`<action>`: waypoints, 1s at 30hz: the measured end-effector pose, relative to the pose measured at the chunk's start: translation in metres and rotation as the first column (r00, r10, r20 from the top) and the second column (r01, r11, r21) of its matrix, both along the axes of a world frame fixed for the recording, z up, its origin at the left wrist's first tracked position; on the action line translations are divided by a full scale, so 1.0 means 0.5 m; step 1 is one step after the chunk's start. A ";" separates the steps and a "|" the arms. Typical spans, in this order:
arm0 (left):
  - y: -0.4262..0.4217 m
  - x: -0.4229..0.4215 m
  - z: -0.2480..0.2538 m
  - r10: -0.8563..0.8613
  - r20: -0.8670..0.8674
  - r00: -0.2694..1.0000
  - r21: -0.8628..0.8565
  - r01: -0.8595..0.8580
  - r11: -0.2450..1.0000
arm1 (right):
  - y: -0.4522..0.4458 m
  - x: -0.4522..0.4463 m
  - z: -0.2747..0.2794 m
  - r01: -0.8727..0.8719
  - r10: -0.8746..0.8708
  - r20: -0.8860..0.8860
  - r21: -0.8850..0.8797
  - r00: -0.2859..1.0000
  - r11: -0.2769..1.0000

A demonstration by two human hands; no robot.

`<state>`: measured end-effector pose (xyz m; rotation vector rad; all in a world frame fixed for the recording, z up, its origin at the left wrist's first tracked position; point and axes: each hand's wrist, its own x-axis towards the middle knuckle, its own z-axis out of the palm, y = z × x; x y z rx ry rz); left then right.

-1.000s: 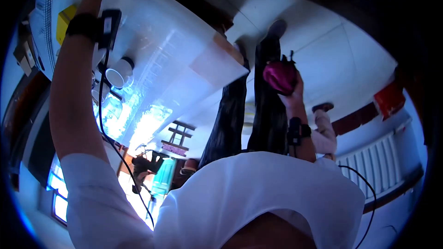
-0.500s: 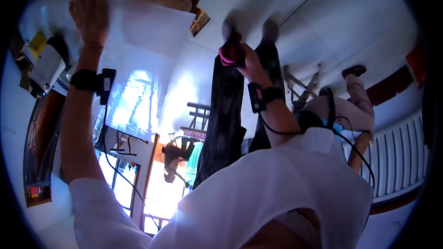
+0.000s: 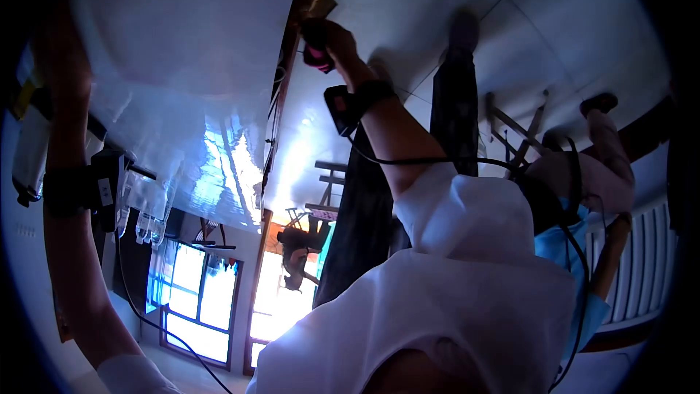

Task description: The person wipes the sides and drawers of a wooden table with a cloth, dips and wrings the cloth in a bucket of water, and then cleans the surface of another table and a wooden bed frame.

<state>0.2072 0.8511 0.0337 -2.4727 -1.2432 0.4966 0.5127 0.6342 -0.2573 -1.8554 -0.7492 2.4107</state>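
At the upper middle of the frame, the right hand holds a magenta-and-dark item beside the edge of the table, which any move must clear; the left hand, upper left, is too dim to tell its grip.

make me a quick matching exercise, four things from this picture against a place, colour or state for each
Things
1. pink bundle
2. table
3. radiator
4. co-worker's top

Places, colours, states
A. light blue
B. held in the right hand
C. at the far right of the view, with upright ribs
D. glossy, with bright light reflected on it

Right pairs: 1-B, 2-D, 3-C, 4-A
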 end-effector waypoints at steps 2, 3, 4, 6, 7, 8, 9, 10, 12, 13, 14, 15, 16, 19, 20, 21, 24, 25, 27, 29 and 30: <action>-0.005 -0.034 -0.004 -0.035 -0.055 0.998 0.014 0.036 0.999 | 0.006 -0.045 0.036 -0.336 0.316 0.115 0.349 0.942 0.875; -0.006 -0.048 -0.005 -0.048 -0.072 0.996 0.019 0.050 0.999 | -0.001 -0.071 0.036 -0.352 0.330 0.122 0.340 0.936 0.872; -0.007 -0.063 -0.004 -0.046 -0.104 0.994 0.004 0.047 0.999 | -0.005 -0.094 0.039 -0.370 0.346 0.129 0.327 0.929 0.870; -0.005 -0.050 -0.002 -0.044 -0.130 0.991 -0.019 0.042 0.999 | -0.057 -0.123 -0.017 -0.449 0.442 0.100 0.320 0.892 0.834; 0.003 -0.007 0.004 0.016 -0.026 1.000 -0.046 -0.018 0.999 | -0.091 -0.123 -0.035 -0.273 0.271 0.034 0.154 0.962 0.950; 0.014 0.053 0.013 0.079 0.076 0.994 -0.079 -0.073 0.994 | -0.114 -0.120 -0.045 -0.078 0.078 0.002 -0.025 0.997 0.997; 0.026 0.114 0.023 0.143 0.174 0.974 -0.117 -0.124 0.985 | -0.046 -0.059 0.035 -0.458 0.461 0.009 0.129 0.888 0.880; 0.037 0.165 0.029 0.206 0.270 0.940 -0.158 -0.168 0.973 | -0.049 -0.036 0.031 -0.231 0.226 -0.049 -0.180 0.973 0.956; 0.042 0.195 0.032 0.269 0.360 0.893 -0.201 -0.207 0.957 | -0.020 0.046 0.038 -0.439 0.436 0.052 0.124 0.898 0.890; 0.039 0.198 0.033 0.277 0.345 0.897 -0.209 -0.215 0.954 | -0.004 0.074 0.021 -0.339 0.327 0.094 0.183 0.940 0.923; 0.041 0.187 0.026 0.282 0.331 0.901 -0.216 -0.219 0.952 | 0.024 0.088 -0.008 -0.155 0.136 0.100 0.215 0.986 0.964; 0.044 0.177 0.020 0.287 0.316 0.904 -0.222 -0.224 0.949 | 0.054 0.100 -0.036 0.095 -0.108 0.052 0.211 0.993 0.973; 0.046 0.168 0.014 0.293 0.313 0.903 -0.225 -0.229 0.947 | 0.086 0.101 -0.069 0.319 -0.320 -0.022 0.173 0.947 0.932; 0.042 0.167 0.010 0.276 0.340 0.899 -0.225 -0.207 0.952 | 0.144 0.033 -0.165 0.673 -0.660 -0.183 0.018 0.729 0.739; 0.040 0.168 0.009 0.272 0.349 0.897 -0.226 -0.201 0.953 | 0.141 0.003 -0.185 0.699 -0.685 -0.205 -0.006 0.699 0.715; 0.039 0.169 0.010 0.265 0.352 0.898 -0.227 -0.192 0.955 | 0.127 -0.027 -0.197 0.702 -0.688 -0.218 -0.021 0.692 0.712; 0.036 0.170 0.011 0.248 0.373 0.894 -0.230 -0.170 0.958 | 0.046 -0.072 -0.152 0.386 -0.382 -0.062 0.068 0.922 0.920; 0.036 0.171 0.011 0.241 0.380 0.893 -0.233 -0.159 0.959 | 0.019 -0.072 -0.127 0.290 -0.289 -0.030 0.016 0.957 0.957; 0.036 0.173 0.014 0.218 0.398 0.891 -0.230 -0.134 0.964 | -0.006 -0.052 -0.061 0.377 -0.418 -0.080 -0.301 0.905 0.876; 0.044 0.169 0.010 0.125 0.422 0.898 -0.197 -0.043 0.979 | -0.019 -0.029 -0.044 0.468 -0.566 -0.167 -0.405 0.807 0.786; 0.048 0.170 0.010 0.083 0.435 0.896 -0.184 -0.001 0.983 | -0.029 -0.019 -0.060 0.521 -0.676 -0.209 -0.493 0.707 0.697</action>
